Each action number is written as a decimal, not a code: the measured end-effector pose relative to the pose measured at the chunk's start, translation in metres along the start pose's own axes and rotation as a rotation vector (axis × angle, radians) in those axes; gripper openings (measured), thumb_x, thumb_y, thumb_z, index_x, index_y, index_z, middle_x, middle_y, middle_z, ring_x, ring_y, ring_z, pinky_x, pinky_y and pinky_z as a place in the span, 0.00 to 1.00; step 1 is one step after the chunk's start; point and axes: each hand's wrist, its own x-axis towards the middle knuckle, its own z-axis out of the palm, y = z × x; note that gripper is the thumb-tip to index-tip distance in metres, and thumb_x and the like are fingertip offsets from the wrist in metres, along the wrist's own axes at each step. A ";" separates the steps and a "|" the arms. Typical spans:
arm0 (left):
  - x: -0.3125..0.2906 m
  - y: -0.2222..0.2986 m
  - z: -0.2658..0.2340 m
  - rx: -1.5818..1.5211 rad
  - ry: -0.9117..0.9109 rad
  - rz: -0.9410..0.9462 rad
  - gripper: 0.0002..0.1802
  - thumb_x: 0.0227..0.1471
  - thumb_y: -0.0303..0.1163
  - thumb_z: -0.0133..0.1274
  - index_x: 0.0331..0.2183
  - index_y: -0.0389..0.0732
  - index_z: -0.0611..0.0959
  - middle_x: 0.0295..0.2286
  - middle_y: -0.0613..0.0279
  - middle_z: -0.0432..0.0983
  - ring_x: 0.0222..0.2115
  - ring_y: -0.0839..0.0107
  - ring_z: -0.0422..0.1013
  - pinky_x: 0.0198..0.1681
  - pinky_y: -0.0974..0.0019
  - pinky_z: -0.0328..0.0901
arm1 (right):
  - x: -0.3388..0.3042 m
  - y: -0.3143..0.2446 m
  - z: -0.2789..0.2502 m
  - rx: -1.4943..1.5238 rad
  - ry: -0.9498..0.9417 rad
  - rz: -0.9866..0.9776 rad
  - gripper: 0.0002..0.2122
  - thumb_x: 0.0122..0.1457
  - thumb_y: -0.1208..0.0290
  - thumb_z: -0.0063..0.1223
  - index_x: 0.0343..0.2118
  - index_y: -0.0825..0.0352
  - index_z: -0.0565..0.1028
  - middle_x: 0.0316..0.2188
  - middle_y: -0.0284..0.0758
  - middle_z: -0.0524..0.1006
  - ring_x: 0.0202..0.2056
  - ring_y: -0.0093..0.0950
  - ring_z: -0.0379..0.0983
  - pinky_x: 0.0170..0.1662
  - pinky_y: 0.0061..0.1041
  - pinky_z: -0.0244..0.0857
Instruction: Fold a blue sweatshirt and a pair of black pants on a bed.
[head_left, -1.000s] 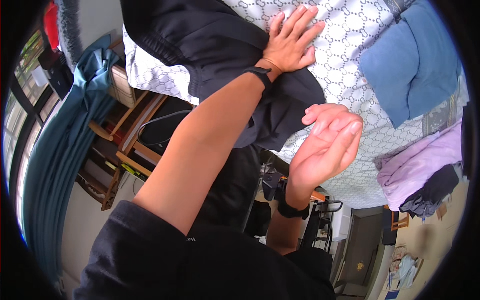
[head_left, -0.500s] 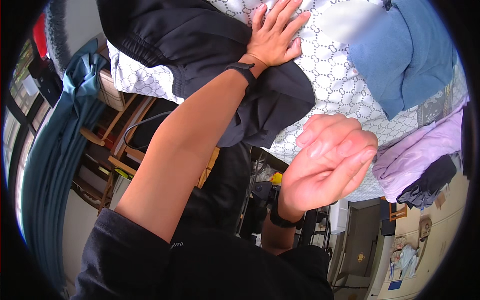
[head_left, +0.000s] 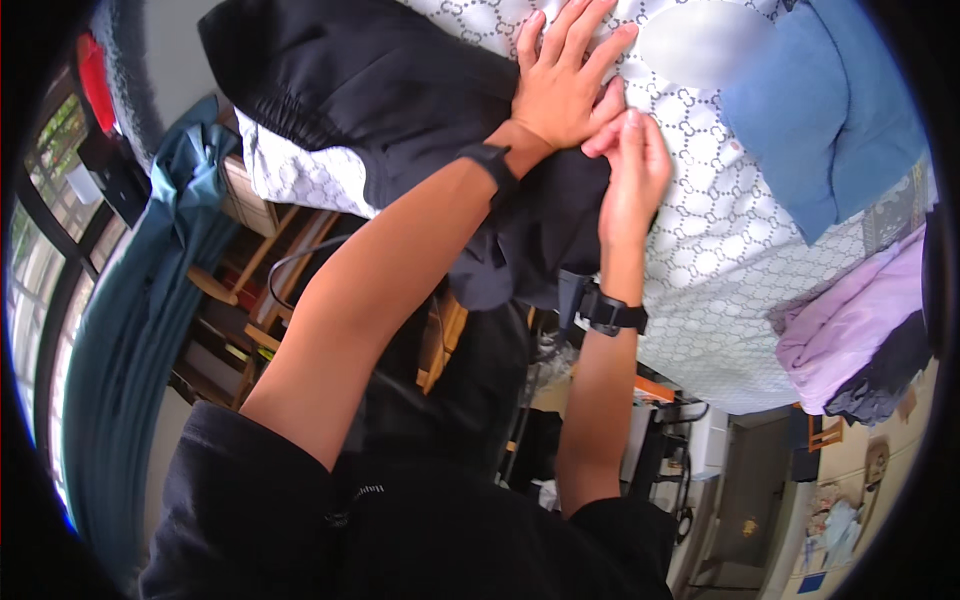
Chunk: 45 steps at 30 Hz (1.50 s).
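My left hand lies flat with its fingers spread, across the edge of a black garment and the white patterned bedding. The garment has a gathered elastic band and some folds; its lower part hangs over the bedding's near edge. Close against the left thumb, my right hand has its fingers pinched together beside the garment's right edge. Whatever lies between those fingertips is hidden. A dark band circles the left wrist, and a black watch-like device sits on the right one.
Folded blue cloth lies at the far right of the bedding, with lilac cloth and dark cloth nearer. To the left are a teal curtain, a window and wooden furniture. A door stands at the lower right.
My right hand has moved up and forward from above the near edge to beside the left thumb, its curled fingers now pinched. The left hand stays flat; the view has shifted slightly.
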 end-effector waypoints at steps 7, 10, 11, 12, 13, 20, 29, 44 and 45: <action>0.012 0.001 -0.073 -0.604 -0.209 -0.167 0.09 0.48 0.31 0.57 0.32 0.38 0.76 0.38 0.54 0.70 0.41 0.64 0.66 0.46 0.63 0.57 | 0.002 -0.004 0.015 0.090 0.043 -0.011 0.11 0.62 0.67 0.48 0.28 0.71 0.72 0.21 0.32 0.72 0.23 0.20 0.69 0.29 0.18 0.65; -0.002 0.014 -0.064 -1.090 -0.265 -0.258 0.10 0.49 0.28 0.59 0.28 0.34 0.75 0.23 0.59 0.73 0.26 0.74 0.69 0.31 0.73 0.65 | 0.000 0.000 0.007 0.017 0.085 -0.099 0.09 0.60 0.70 0.52 0.30 0.72 0.72 0.24 0.33 0.74 0.25 0.19 0.70 0.30 0.17 0.64; -0.007 0.017 -0.067 -1.012 -0.287 -0.281 0.10 0.49 0.28 0.59 0.28 0.34 0.75 0.23 0.61 0.73 0.25 0.76 0.69 0.31 0.73 0.65 | -0.002 0.002 0.003 -0.053 0.033 -0.118 0.09 0.61 0.70 0.49 0.35 0.72 0.72 0.29 0.33 0.75 0.30 0.19 0.70 0.35 0.18 0.65; -0.006 0.018 -0.072 -0.934 -0.304 -0.295 0.10 0.49 0.27 0.59 0.27 0.34 0.74 0.22 0.62 0.73 0.25 0.78 0.68 0.31 0.74 0.65 | -0.001 0.003 0.004 -0.124 -0.021 -0.146 0.10 0.63 0.69 0.47 0.40 0.72 0.71 0.34 0.33 0.75 0.35 0.19 0.71 0.40 0.18 0.66; -0.007 0.001 -0.058 -1.179 -0.352 -0.344 0.10 0.48 0.27 0.60 0.27 0.34 0.75 0.22 0.64 0.74 0.25 0.79 0.68 0.31 0.76 0.65 | 0.003 0.005 0.008 -0.069 -0.004 -0.142 0.09 0.63 0.70 0.47 0.40 0.72 0.71 0.32 0.33 0.75 0.34 0.20 0.72 0.40 0.19 0.66; -0.007 -0.014 -0.058 -1.249 -0.456 -0.458 0.07 0.49 0.25 0.59 0.26 0.34 0.77 0.21 0.64 0.75 0.23 0.81 0.69 0.28 0.78 0.65 | 0.002 0.011 0.008 -0.035 -0.025 -0.121 0.07 0.61 0.71 0.50 0.31 0.70 0.69 0.24 0.30 0.73 0.25 0.17 0.68 0.31 0.14 0.63; -0.001 -0.016 -0.058 -1.272 -0.519 -0.452 0.07 0.49 0.27 0.59 0.27 0.34 0.79 0.20 0.63 0.75 0.22 0.79 0.70 0.27 0.76 0.65 | 0.001 0.013 0.012 -0.080 0.050 -0.177 0.08 0.61 0.71 0.51 0.29 0.71 0.69 0.22 0.31 0.72 0.23 0.17 0.68 0.28 0.14 0.63; 0.004 -0.032 -0.059 -1.310 -0.848 -0.294 0.09 0.52 0.33 0.57 0.31 0.38 0.78 0.27 0.69 0.74 0.30 0.81 0.70 0.37 0.76 0.65 | 0.000 -0.002 -0.010 -0.011 -0.239 -0.043 0.10 0.58 0.69 0.56 0.30 0.70 0.69 0.26 0.32 0.74 0.30 0.18 0.71 0.37 0.16 0.66; 0.004 -0.032 -0.059 -1.310 -0.842 -0.290 0.09 0.52 0.33 0.57 0.31 0.38 0.78 0.27 0.69 0.74 0.30 0.81 0.70 0.37 0.76 0.65 | -0.001 -0.001 -0.011 -0.048 -0.236 -0.049 0.10 0.58 0.69 0.55 0.30 0.70 0.69 0.27 0.31 0.74 0.31 0.17 0.71 0.37 0.15 0.65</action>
